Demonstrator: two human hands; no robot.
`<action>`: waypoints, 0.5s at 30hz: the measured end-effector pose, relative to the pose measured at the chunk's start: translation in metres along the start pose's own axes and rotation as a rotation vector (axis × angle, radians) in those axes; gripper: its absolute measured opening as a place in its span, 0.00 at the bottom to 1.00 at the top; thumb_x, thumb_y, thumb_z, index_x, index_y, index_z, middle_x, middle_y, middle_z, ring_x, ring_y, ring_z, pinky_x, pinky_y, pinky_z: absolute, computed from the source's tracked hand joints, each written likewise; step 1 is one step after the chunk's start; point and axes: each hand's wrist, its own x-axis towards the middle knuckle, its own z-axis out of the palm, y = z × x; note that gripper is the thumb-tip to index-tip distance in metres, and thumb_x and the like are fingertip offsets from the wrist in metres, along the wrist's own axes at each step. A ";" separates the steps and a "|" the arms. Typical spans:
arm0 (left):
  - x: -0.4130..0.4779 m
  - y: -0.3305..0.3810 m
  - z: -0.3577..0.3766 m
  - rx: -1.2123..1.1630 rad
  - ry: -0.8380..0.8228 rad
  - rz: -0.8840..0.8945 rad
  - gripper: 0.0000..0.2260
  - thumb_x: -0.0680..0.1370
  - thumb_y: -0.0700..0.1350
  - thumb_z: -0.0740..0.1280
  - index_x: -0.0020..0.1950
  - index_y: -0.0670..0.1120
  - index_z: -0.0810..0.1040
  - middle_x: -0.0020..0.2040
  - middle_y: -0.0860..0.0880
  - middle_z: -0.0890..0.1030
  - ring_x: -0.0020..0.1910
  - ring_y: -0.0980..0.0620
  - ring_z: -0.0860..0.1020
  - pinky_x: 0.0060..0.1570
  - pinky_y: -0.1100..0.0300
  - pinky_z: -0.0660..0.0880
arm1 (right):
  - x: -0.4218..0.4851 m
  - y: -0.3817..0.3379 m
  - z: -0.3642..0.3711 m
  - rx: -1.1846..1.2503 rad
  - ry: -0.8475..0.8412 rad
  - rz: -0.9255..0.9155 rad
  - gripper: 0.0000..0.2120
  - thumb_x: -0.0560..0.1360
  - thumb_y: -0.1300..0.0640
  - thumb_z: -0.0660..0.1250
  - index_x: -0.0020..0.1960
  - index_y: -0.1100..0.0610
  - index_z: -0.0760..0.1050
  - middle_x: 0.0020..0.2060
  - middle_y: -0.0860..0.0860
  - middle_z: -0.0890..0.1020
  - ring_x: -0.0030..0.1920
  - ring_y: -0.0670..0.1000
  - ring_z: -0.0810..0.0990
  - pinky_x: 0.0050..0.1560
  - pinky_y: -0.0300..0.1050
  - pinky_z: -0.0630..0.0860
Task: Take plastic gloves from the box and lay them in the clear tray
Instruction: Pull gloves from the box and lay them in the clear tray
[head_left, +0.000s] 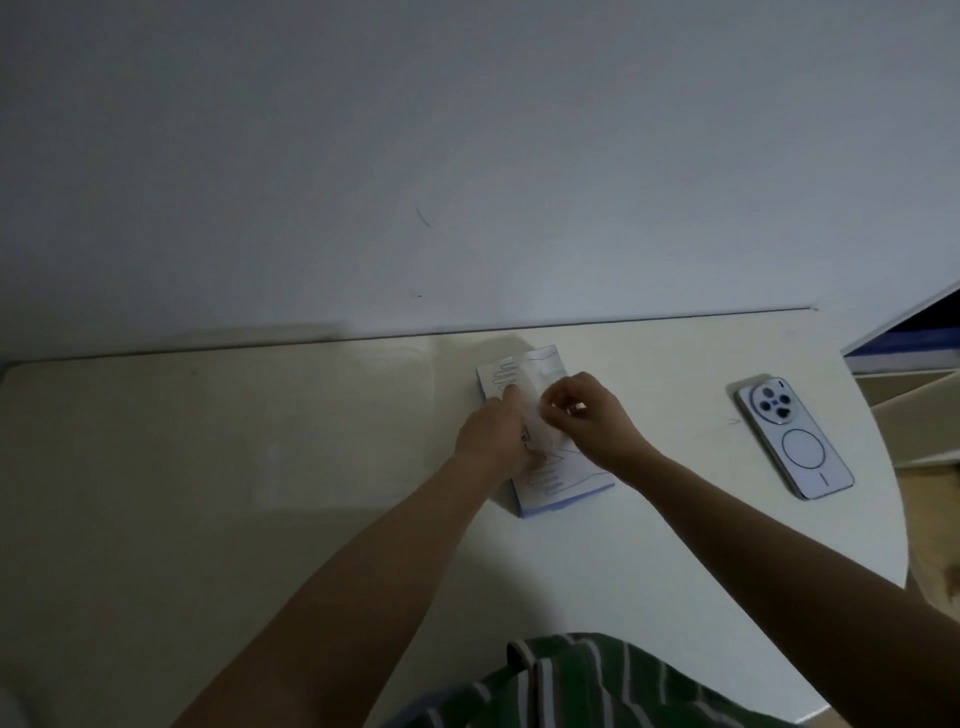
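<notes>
A white and blue glove box (563, 480) lies flat on the white table, near the back wall. My left hand (491, 434) rests on the box's left side with its fingers stretched forward, pressing it down. My right hand (587, 415) is over the box's middle, its thumb and fingers pinching a thin translucent plastic glove (535, 418) at the box's opening. The glove is only partly out and hard to make out. A clear tray (348, 415) lies to the left of the box, faint against the table; I see nothing in it.
A pale phone (795, 439) lies face down to the right of the box. The table's rounded edge (904, 519) curves past it on the right. The wall runs close behind the box. My striped green shirt (571, 680) shows at the bottom.
</notes>
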 end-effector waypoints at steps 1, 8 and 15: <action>0.000 0.001 0.000 -0.003 -0.001 -0.001 0.34 0.69 0.55 0.75 0.68 0.46 0.63 0.56 0.44 0.76 0.53 0.44 0.78 0.52 0.50 0.77 | -0.003 -0.001 -0.002 0.097 0.027 -0.004 0.02 0.76 0.61 0.69 0.47 0.57 0.77 0.48 0.53 0.78 0.47 0.49 0.78 0.46 0.36 0.73; -0.001 -0.001 0.000 -0.022 -0.012 -0.018 0.33 0.69 0.55 0.76 0.65 0.45 0.64 0.57 0.44 0.75 0.54 0.44 0.77 0.52 0.49 0.77 | -0.009 0.003 0.001 -0.099 0.070 0.124 0.25 0.68 0.48 0.77 0.59 0.54 0.70 0.49 0.48 0.73 0.44 0.47 0.76 0.39 0.33 0.71; 0.001 0.000 0.003 -0.002 -0.016 -0.017 0.36 0.69 0.54 0.75 0.70 0.45 0.62 0.58 0.44 0.74 0.55 0.43 0.77 0.53 0.50 0.77 | -0.002 0.002 0.014 -0.265 0.110 0.034 0.15 0.75 0.54 0.70 0.35 0.59 0.72 0.32 0.50 0.76 0.32 0.48 0.74 0.32 0.35 0.68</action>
